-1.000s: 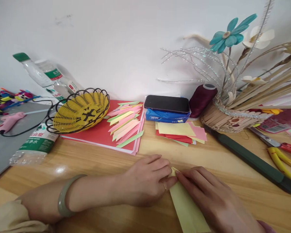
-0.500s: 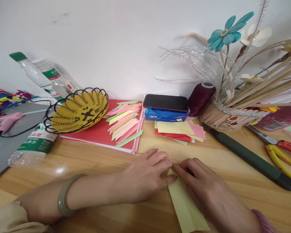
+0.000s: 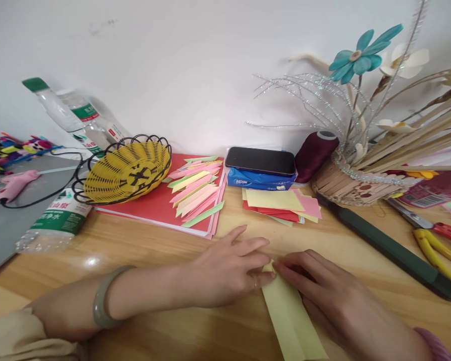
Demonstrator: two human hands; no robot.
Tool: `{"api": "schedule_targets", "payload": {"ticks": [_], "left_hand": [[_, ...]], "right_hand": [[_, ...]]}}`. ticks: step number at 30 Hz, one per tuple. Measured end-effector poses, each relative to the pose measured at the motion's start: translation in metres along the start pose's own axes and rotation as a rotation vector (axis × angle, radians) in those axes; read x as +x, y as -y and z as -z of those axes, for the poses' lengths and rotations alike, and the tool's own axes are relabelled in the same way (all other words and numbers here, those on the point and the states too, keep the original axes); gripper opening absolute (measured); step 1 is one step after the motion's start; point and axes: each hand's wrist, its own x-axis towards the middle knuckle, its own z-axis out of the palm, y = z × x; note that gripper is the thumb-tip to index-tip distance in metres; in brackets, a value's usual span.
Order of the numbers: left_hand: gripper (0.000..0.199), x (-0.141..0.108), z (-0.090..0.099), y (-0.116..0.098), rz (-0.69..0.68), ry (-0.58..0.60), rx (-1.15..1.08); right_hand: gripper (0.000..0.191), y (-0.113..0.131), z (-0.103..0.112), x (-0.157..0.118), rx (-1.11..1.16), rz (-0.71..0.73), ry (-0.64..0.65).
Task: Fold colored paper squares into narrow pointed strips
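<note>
A pale yellow strip of paper (image 3: 291,316) with a lengthwise crease lies on the wooden table, its far end narrowed to a folded corner. My left hand (image 3: 231,268) comes from the left and has its thumb and index finger at that far corner, the thumb lying on the paper. Its other fingers are spread and raised. My right hand (image 3: 326,288) is curled along the paper's right edge, with thumb and index finger pinched close to the same corner. Its remaining fingers are tucked and partly hidden.
Folded paper strips (image 3: 195,188) lie on red sheets (image 3: 150,215) beside a yellow basket (image 3: 130,173). Cut paper pieces (image 3: 274,200) sit before a phone (image 3: 261,160) on a blue pack (image 3: 261,179). A dark green tool (image 3: 394,250) and scissors (image 3: 436,240) lie right.
My left hand's raised fingers have spread wider. My right fingertips have drawn slightly back from my left index finger at the paper's corner. The view has shifted slightly.
</note>
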Motion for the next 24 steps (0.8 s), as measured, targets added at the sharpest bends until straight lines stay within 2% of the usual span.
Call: {"api": "schedule_targets", "payload": {"ticks": [6, 13, 19, 24], "left_hand": [[0.024, -0.001, 0.004, 0.008, -0.026, -0.008, -0.050], [0.023, 0.005, 0.010, -0.002, -0.093, 0.049, 0.110], [0.021, 0.005, 0.014, -0.007, -0.118, 0.128, 0.141], [0.022, 0.003, 0.010, -0.003, -0.086, 0.079, 0.108]], "right_hand": [[0.041, -0.001, 0.000, -0.002, -0.038, 0.019, -0.003], [0.039, -0.002, -0.004, -0.006, -0.153, 0.072, -0.046], [0.041, -0.004, -0.003, -0.017, -0.154, 0.029, 0.025], [0.038, -0.003, 0.002, -0.036, -0.179, 0.006, -0.018]]}}
